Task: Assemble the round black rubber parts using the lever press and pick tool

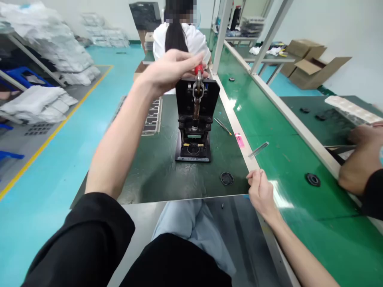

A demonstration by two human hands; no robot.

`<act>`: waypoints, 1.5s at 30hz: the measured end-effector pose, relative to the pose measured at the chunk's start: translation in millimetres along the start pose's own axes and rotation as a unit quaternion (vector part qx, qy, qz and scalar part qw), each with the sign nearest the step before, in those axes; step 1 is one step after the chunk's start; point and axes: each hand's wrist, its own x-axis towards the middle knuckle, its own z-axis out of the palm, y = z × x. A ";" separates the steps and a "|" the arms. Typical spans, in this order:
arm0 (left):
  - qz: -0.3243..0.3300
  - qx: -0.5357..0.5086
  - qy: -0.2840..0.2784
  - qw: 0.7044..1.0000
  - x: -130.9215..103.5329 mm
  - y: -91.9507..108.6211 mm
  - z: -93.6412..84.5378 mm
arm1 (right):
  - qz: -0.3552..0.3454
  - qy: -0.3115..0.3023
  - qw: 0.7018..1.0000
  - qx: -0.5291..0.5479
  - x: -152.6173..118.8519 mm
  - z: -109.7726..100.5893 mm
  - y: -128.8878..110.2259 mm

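Observation:
A black hand press (183, 97) stands on the dark green tabletop (161, 179). My left hand (172, 69) is closed around the red grip of its upright lever (198, 69), with some fingers hidden behind. On the press base sits a round black part (193, 149), under the metal plunger. A second round black part (227, 178) lies flat near the front right of the tabletop. My right hand (261, 191) rests by the pale rail at the right, fingers curled together; whatever may be in them is hidden. Tweezers (223, 126) lie right of the press.
A tray of parts (152, 117) is behind my left forearm. Along the right runs a green conveyor (287, 159) carrying a black round part (312, 179). A clear strip (259, 149) lies over the rail. A co-worker (182, 38) sits ahead; another person's arm (356, 159) is at right.

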 end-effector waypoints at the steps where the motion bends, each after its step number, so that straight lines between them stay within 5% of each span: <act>1: 0.010 -0.004 0.045 0.999 -5.6 -16.4 3.6 | 0.002 0.010 1.000 0.008 -0.8 -0.4 1.0; 6: 0.067 0.013 0.375 0.924 -79.5 -89.0 47.5 | -0.019 0.091 0.992 0.089 -6.4 -6.1 1.0; 9: 0.016 0.015 0.380 0.925 -128.7 -115.6 73.2 | -0.095 0.132 0.980 0.112 -6.1 -10.0 -13.6; 11: -0.035 0.018 0.362 0.931 -148.5 -126.3 83.2 | -0.161 0.083 0.981 0.066 -1.4 -7.7 -31.0; 14: -0.081 0.034 0.326 0.941 -157.9 -133.7 87.6 | -0.259 -0.017 0.965 -0.036 13.3 11.9 -60.9; 16: -0.088 0.049 0.296 0.950 -157.9 -134.6 86.6 | -0.299 -0.029 0.951 -0.078 27.3 36.3 -77.7; 21: -0.064 0.073 0.227 0.969 -161.0 -133.0 83.8 | -0.211 -0.072 0.951 -0.212 66.3 99.2 -106.3; 25: -0.056 0.087 0.192 0.976 -162.5 -132.1 82.0 | -0.100 -0.179 0.926 -0.316 84.9 110.8 -127.8; 29: -0.058 0.127 0.166 0.976 -161.2 -131.7 78.8 | -0.067 -0.238 0.910 -0.333 90.3 103.7 -143.9; 35: -0.033 0.189 0.153 0.969 -159.0 -121.9 75.9 | -0.098 -0.245 0.922 -0.285 88.5 81.6 -146.1; 41: 0.128 0.314 0.227 0.913 -163.4 -121.4 78.9 | -0.059 -0.169 0.957 -0.230 59.3 4.8 -113.7; 45: 0.283 0.347 0.183 0.875 -174.3 -120.8 90.8 | 0.023 -0.041 0.982 -0.185 43.5 -57.8 -70.0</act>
